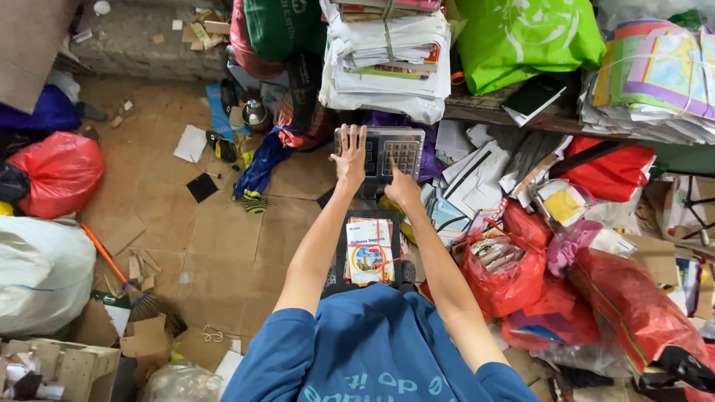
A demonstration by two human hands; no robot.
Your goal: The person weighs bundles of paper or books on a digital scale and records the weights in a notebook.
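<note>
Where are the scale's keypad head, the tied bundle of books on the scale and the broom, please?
keypad head (391, 151), head view, on the button panel.
bundle of books (369, 251), head view, on the top cover.
broom (145, 304), head view, on the bristles.

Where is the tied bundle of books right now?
In the head view, the book bundle lies on the scale platform, low centre, between the person's forearms, just below the keypad that both hands reach.

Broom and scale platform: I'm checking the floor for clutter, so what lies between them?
In the head view, mostly bare brown floor lies between the broom and the platform, crossed by the left arm.
</note>
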